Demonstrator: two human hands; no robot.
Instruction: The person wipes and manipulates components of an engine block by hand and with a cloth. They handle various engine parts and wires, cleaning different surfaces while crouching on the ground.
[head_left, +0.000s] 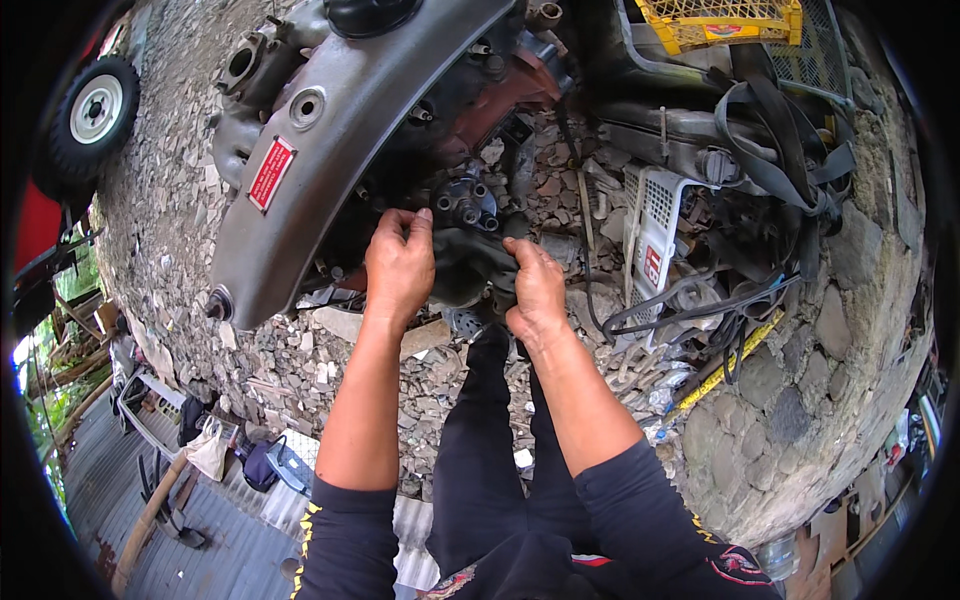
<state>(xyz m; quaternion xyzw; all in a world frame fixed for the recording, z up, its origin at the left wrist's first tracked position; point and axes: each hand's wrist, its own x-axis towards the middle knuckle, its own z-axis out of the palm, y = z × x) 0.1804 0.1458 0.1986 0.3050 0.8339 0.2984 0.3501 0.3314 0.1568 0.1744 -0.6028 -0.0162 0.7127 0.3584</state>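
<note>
In front of me stands an engine with a long grey valve cover [345,135]. A round dark distributor [466,203] with several posts sits low on its side. My left hand [402,262] is closed in a pinch just left of the distributor, at one side of a dark, limp, cloth-like piece [472,258]. The other side of that piece is pinched by my right hand [537,288], thumb and fingers bent. Between my hands the dark piece spreads just below the distributor. My left fingertips and the dark piece's edge partly overlap, so the exact grip there is hard to see.
Broken stones [270,355] cover the ground. On the right are a white plastic crate [655,225], black straps [775,150], and a yellow strip [725,370] along a stone wall [790,400]. A yellow crate [720,22] is at the far right, a wheel [97,108] far left.
</note>
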